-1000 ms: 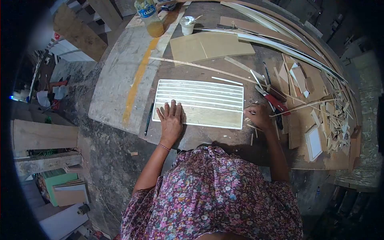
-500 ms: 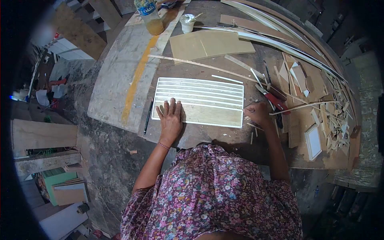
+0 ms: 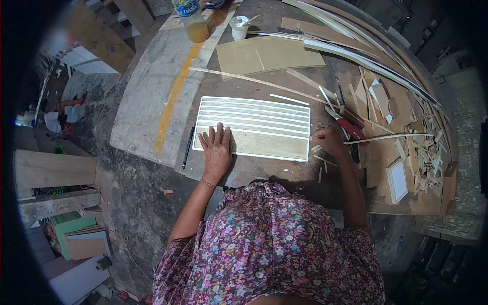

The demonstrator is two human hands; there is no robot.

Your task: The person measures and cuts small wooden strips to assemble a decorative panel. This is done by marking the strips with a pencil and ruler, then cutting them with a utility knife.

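A flat rectangular wooden panel (image 3: pixel 269 147) with a white rim and several thin white strips across its far half lies on the worktable. My left hand (image 3: pixel 218 148) rests on its left part, fingers spread flat. At the panel's right edge, my right hand (image 3: pixel 327 139) is closed in a pinch; what its fingertips hold, if anything, is too small to make out. A pencil (image 3: pixel 189 146) lies along the panel's left edge. Right of my right hand is a red-handled cutting tool (image 3: pixel 351 129), partly covered by thin sticks.
Wood offcuts (image 3: pixel 424 157) are heaped at the right. Behind the panel lie a thin board (image 3: pixel 269 55) and long strips (image 3: pixel 356 53). A white cup (image 3: pixel 239 29) with a stick in it and a plastic bottle (image 3: pixel 197 28) stand at the back.
My right hand has shifted very slightly at the panel's right edge. My left hand stays flat on the panel. The whole view has moved a little.
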